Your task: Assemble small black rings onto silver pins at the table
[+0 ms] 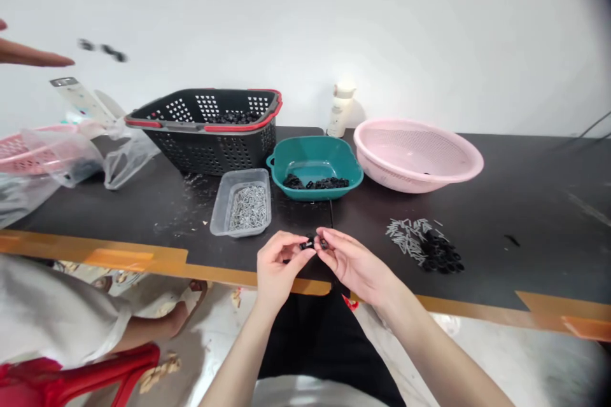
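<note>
My left hand [277, 267] and my right hand [351, 265] meet above the table's front edge. Their fingertips pinch small black plastic parts [309, 243], and the fingers hide most of them. Just beyond my hands stands a clear plastic tub [220, 203] holding short silver metal pins. A teal plastic bowl [315, 159] holds a heap of similar black parts. To the right of my right hand lie a pile of black parts [440, 252] and a spread of silver pins [405, 236].
A dark perforated basket [203, 149] with red trim and a pink colander [417, 154] stand at the back of the black table [525, 222]. A white bottle [341, 111] stands behind. At left, a co-worker's hand [33, 54] reaches out beside blurred black parts, near plastic bags [128, 159].
</note>
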Tool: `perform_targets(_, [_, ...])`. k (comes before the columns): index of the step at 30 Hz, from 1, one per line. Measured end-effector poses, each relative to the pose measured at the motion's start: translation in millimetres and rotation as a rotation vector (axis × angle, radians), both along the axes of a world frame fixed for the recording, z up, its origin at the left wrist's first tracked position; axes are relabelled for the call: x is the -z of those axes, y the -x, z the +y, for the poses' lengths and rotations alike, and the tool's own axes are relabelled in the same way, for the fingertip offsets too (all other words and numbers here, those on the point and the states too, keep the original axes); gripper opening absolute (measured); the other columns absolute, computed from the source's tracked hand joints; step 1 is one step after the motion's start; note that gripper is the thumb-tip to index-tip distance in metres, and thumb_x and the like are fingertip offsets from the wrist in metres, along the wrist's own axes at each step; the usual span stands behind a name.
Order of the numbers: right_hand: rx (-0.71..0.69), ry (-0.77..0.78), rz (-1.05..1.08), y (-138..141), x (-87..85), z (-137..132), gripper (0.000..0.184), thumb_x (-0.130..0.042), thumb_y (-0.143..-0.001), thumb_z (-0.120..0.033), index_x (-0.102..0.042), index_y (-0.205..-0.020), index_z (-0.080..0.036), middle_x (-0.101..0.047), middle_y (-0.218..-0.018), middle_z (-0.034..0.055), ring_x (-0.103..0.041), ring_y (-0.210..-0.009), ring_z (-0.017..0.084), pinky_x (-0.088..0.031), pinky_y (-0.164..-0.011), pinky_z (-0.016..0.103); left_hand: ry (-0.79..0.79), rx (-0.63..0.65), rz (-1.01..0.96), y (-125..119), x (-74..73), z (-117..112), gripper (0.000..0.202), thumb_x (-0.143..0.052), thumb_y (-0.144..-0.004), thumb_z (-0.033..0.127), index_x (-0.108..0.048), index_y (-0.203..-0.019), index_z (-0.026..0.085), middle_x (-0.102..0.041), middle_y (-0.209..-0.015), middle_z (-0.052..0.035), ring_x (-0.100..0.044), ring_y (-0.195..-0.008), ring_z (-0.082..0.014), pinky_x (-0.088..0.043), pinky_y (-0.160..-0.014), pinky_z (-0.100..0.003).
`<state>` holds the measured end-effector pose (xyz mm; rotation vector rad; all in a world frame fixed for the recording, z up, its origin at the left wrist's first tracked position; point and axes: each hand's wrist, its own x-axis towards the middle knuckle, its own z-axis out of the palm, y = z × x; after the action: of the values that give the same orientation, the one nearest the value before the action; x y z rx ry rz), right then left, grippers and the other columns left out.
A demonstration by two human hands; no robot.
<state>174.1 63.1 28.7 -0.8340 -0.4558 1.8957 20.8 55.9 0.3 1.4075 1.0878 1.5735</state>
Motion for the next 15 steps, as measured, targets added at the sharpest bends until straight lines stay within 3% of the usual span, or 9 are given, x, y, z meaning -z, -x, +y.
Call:
perform_targets(8, [0.147,0.053,-0.068,1,2.8,8,0.005,-0.079,-0.077,-0.02,-0.076,-0.08,-0.017,-0.075,-0.094,0.0023,-0.072,-0.095,0.014,-0.058,-0.092,0.018,0.01,-0.059,-0.042,-2,-0.1,-2,0.016,-0.077,-0.074,0.023,-0.072,-0.088,0.019,-0.066,-0.077,-0.0003,-0.06,-0.061,-0.0086,-0.053,-0.058,-0.018])
perform_targets(15, [0.073,0.025,-0.152,-12,-25.4,6,0.013,-0.064,-0.089,-0.018,-0.074,-0.096,-0.013,-0.073,-0.113,0.0105,-0.065,-0.115,0.02,-0.054,-0.1,0.022,0.0,-0.09,-0.018,-2,-1.0,-1,0.013,-0.078,-0.073,0.022,-0.074,-0.085,0.019,-0.066,-0.074,0.0,-0.061,-0.06,-0.0089,-0.054,-0.058,-0.018])
